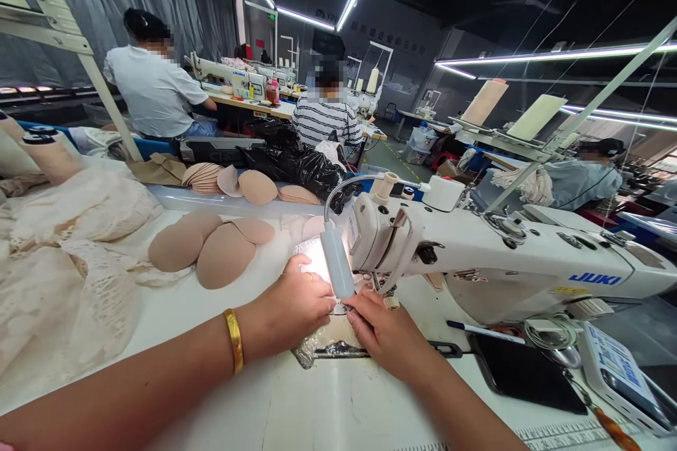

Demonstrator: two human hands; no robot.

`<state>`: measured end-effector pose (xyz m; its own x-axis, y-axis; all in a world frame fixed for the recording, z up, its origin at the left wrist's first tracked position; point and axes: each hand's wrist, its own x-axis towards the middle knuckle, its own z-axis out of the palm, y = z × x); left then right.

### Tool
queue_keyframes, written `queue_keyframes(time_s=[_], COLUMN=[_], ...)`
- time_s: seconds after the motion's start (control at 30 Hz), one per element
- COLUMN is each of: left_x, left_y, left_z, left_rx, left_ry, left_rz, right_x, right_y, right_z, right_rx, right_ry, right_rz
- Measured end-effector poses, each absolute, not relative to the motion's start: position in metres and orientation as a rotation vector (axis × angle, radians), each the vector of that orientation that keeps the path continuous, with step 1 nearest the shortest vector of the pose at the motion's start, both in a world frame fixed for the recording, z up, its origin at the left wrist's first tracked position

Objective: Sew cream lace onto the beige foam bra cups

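A white sewing machine (476,246) stands at the right, its head over the middle of the table. Beneath a bright lamp (337,261) lies white lace fabric (312,250), partly covered by my hands. My left hand (296,303), with a gold bracelet on the wrist, has its fingers curled together on the fabric left of the needle area. Close to the presser foot, my right hand (381,324) has its fingertips pressed at the fabric's edge. The lamp hides the needle. Beige oval pads (226,254) rest on the table to the left.
Cream lace (68,275) is heaped at the far left. More beige pads (257,187) line the table's back edge. At the right lie a black phone (526,370), a pen (486,331) and a white device (618,373). Other people sit at machines beyond.
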<state>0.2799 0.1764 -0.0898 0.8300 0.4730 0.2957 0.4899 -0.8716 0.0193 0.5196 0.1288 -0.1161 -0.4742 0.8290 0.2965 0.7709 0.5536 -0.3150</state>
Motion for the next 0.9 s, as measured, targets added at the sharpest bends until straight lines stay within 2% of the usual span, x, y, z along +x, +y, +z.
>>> queue_keyframes(time_s=[0.2, 0.33, 0.43, 0.7, 0.9], left_x=[0.275, 0.261, 0.244, 0.246, 0.277], left_y=[0.189, 0.212, 0.225, 0.180, 0.158], left_z=[-0.077, -0.068, -0.066, -0.051, -0.058], left_rx=[-2.946, -2.762, -2.778, -3.056, -3.118], left_ry=[-0.864, -1.348, -1.570, -1.414, -1.223], left_rz=[-0.629, -0.754, -0.562, -0.053, -0.072], right_x=[0.519, 0.518, 0.516, 0.517, 0.518], right_y=[0.130, 0.129, 0.130, 0.129, 0.130], right_z=[-0.119, -0.119, -0.118, -0.114, -0.113], right_rx=[-1.350, -1.332, -1.308, -1.329, -1.262], right_ry=[-2.392, -2.398, -2.380, -2.391, -2.368], right_rz=[0.091, 0.107, 0.116, 0.181, 0.159])
